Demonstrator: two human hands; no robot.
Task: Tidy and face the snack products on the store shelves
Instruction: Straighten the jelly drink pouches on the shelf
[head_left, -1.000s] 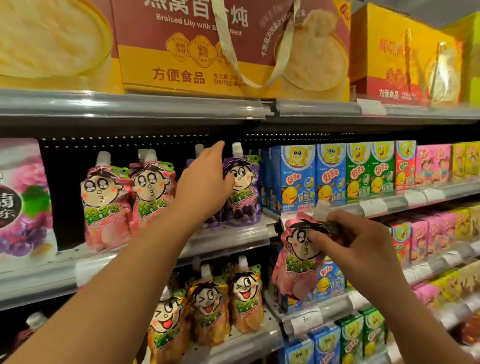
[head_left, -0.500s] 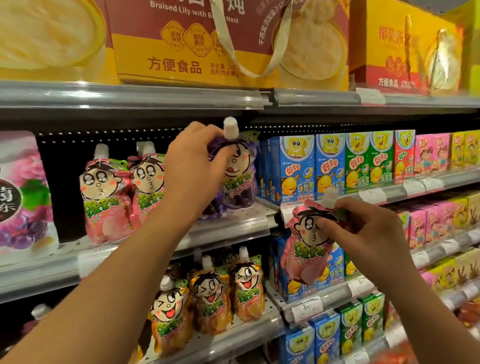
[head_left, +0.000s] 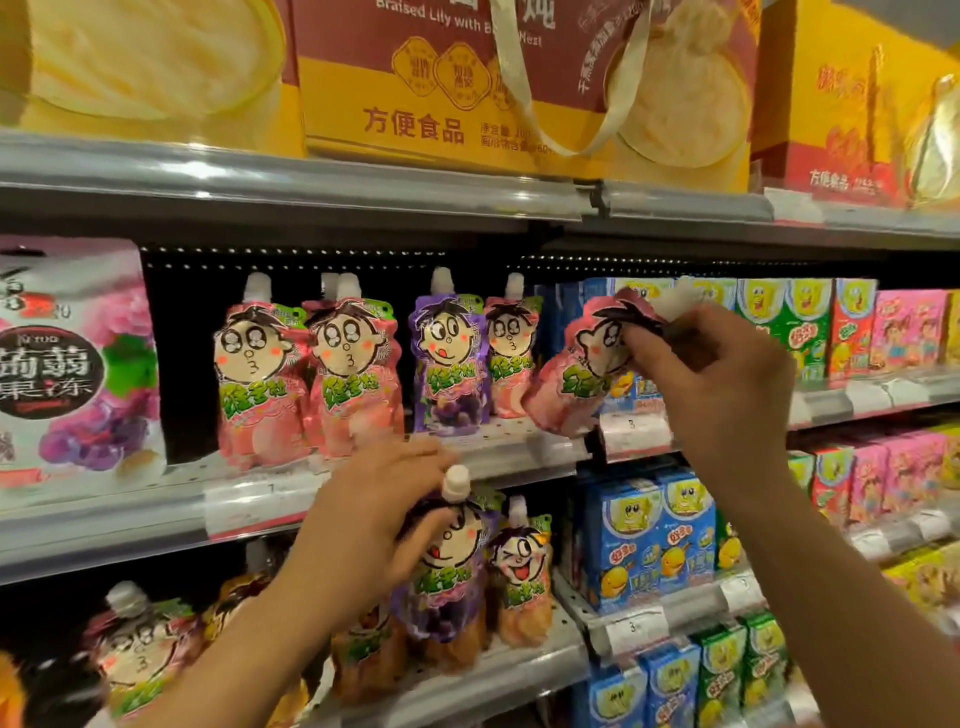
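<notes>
Now left hand (head_left: 363, 530) grips a purple pouch (head_left: 441, 571) at lower centre; right hand (head_left: 711, 384) pinches a pink pouch (head_left: 576, 384) centre right.

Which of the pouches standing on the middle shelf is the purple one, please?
The purple pouch stands third from the left, between pink pouches and; it alone shows grapes and a face licking its lips.
</notes>
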